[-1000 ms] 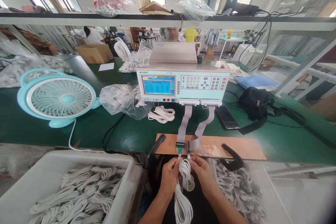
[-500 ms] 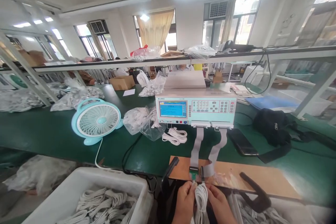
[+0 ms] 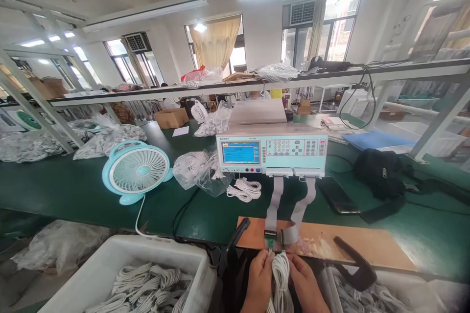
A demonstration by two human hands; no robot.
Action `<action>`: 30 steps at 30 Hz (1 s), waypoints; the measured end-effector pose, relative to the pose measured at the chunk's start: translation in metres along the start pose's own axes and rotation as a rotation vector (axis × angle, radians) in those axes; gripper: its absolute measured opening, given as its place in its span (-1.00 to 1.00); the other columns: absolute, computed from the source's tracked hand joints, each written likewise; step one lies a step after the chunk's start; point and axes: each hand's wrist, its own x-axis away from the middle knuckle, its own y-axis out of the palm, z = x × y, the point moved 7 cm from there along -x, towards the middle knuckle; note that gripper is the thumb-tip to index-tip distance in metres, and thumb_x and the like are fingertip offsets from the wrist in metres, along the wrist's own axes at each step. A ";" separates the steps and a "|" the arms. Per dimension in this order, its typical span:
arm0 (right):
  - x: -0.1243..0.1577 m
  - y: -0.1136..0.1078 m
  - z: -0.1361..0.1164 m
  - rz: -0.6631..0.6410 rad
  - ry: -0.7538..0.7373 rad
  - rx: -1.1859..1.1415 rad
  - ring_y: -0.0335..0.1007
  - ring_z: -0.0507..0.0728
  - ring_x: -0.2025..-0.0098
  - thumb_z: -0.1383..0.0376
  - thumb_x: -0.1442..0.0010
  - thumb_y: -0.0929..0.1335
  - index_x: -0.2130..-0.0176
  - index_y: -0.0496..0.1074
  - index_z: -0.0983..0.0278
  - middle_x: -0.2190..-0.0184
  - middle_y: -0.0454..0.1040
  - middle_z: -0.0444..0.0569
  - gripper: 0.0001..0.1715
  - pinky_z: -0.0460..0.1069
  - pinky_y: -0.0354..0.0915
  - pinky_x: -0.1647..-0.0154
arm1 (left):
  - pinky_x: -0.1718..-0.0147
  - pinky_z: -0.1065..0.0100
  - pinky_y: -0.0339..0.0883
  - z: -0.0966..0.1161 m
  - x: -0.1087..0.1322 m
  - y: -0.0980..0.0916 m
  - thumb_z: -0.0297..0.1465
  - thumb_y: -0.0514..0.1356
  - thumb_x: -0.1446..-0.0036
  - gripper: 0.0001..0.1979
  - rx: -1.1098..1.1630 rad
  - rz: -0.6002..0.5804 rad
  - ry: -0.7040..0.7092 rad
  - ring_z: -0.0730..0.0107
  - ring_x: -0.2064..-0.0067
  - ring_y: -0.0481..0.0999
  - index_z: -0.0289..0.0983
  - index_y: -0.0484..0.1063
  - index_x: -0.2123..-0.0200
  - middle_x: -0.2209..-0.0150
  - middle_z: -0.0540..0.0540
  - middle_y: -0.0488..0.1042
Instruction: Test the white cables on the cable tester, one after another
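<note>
A: Step in hand?
B: Working the cable ends at the connectors, I judge. White cable coil [image 3: 281, 276] between left hand [image 3: 260, 278] and right hand [image 3: 305, 279], just short of the bench [image 3: 211, 220].
A: Fingers?
B: Left narrow, pinched on a cable end below the green connector [image 3: 270, 244]. Right narrow too, holding the coil's top near the dark connector [image 3: 282, 237]. Whether either plug is seated, can't tell; fingertips and coil cover it.
A: Next move calls for?
B: Small, straight motion in line with the ribbon cables [image 3: 274, 205], I'd say; no sideways strain.
A: Edges, room?
B: Wooden board's [image 3: 370, 247] front edge just ahead of the fingertips. Left clamp [image 3: 239, 238] and right clamp [image 3: 359, 270] flank the hands, limiting sideways sweep. More room back toward the body, between the bins [image 3: 165, 244]
</note>
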 end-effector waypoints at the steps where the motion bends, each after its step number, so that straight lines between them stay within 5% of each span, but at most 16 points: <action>1: 0.001 -0.001 0.000 0.022 -0.021 0.023 0.19 0.05 0.52 0.14 0.11 0.39 0.52 0.36 0.30 0.62 0.31 -0.16 -0.73 -0.09 0.16 0.47 | 0.46 0.43 0.17 0.000 0.000 -0.001 -0.16 0.08 -0.05 -0.66 -0.006 0.014 0.005 0.44 0.47 0.22 -0.34 0.29 0.54 0.55 0.01 0.27; 5: 0.009 0.003 0.003 0.047 -0.047 0.050 0.07 0.00 0.57 0.17 0.10 0.36 0.57 0.26 0.29 0.65 0.20 -0.21 -0.74 -0.11 0.08 0.53 | 0.51 0.47 0.11 -0.001 0.013 0.003 -0.20 0.10 -0.04 -0.68 -0.028 0.035 -0.005 0.50 0.51 0.17 -0.31 0.23 0.61 0.60 0.06 0.21; 8: 0.020 -0.007 -0.001 -0.002 0.014 0.071 0.00 -0.02 0.60 0.15 0.07 0.32 0.57 0.19 0.27 0.66 0.14 -0.24 -0.73 -0.12 0.03 0.56 | 0.56 0.50 0.08 -0.007 0.029 0.015 -0.19 0.09 -0.06 -0.67 0.000 -0.054 -0.083 0.54 0.56 0.17 -0.30 0.23 0.59 0.62 0.09 0.18; 13: 0.044 -0.094 -0.039 -0.057 -0.030 0.675 0.05 0.01 0.58 0.22 -0.01 0.25 0.57 0.21 0.26 0.65 0.15 -0.20 -0.79 -0.09 -0.01 0.55 | 0.69 0.53 -0.02 -0.013 0.045 0.025 -0.15 -0.07 -0.17 -0.64 0.027 -0.090 -0.202 0.59 0.72 0.10 -0.29 0.32 0.44 0.75 0.14 0.12; 16: 0.064 -0.138 -0.066 0.155 -0.205 1.130 0.18 0.09 0.47 0.24 -0.03 0.26 0.49 0.31 0.26 0.52 0.28 -0.09 -0.85 -0.04 0.06 0.44 | 0.68 0.53 0.05 -0.011 0.045 0.033 -0.18 -0.08 -0.19 -0.64 0.087 -0.088 -0.187 0.60 0.70 0.15 -0.29 0.30 0.46 0.71 0.12 0.16; 18: 0.074 -0.127 -0.064 0.111 -0.228 1.170 0.25 0.11 0.40 0.25 -0.08 0.25 0.38 0.36 0.26 0.43 0.34 -0.05 -0.85 -0.02 0.11 0.37 | 0.65 0.52 0.08 -0.007 0.044 0.042 -0.21 -0.08 -0.20 -0.67 0.072 -0.103 -0.147 0.59 0.68 0.19 -0.29 0.28 0.46 0.67 0.11 0.18; 20: 0.079 -0.092 -0.045 -0.088 -0.169 1.058 0.29 0.09 0.38 0.29 -0.13 0.23 0.36 0.36 0.25 0.43 0.38 -0.08 -0.86 -0.05 0.13 0.36 | 0.62 0.50 0.11 0.000 0.045 0.049 -0.24 -0.08 -0.21 -0.69 -0.008 -0.119 -0.077 0.58 0.65 0.22 -0.28 0.28 0.45 0.62 0.09 0.22; 24: 0.077 -0.030 -0.016 -0.200 -0.144 0.853 0.25 0.02 0.46 0.37 -0.07 0.28 0.44 0.32 0.27 0.51 0.36 -0.16 -0.94 -0.12 0.11 0.45 | 0.51 0.45 0.18 0.017 0.050 0.048 -0.30 -0.09 -0.22 -0.75 -0.193 -0.103 0.086 0.52 0.54 0.26 -0.27 0.29 0.40 0.50 0.03 0.29; 30: 0.062 -0.013 -0.001 -0.205 -0.239 0.788 0.21 0.00 0.47 0.42 -0.06 0.25 0.45 0.28 0.29 0.53 0.32 -0.17 -0.93 -0.13 0.08 0.46 | 0.32 0.41 0.24 0.024 0.054 0.023 -0.36 -0.02 -0.17 -0.87 -0.302 0.025 0.177 0.43 0.34 0.33 -0.23 0.26 0.25 0.35 -0.02 0.30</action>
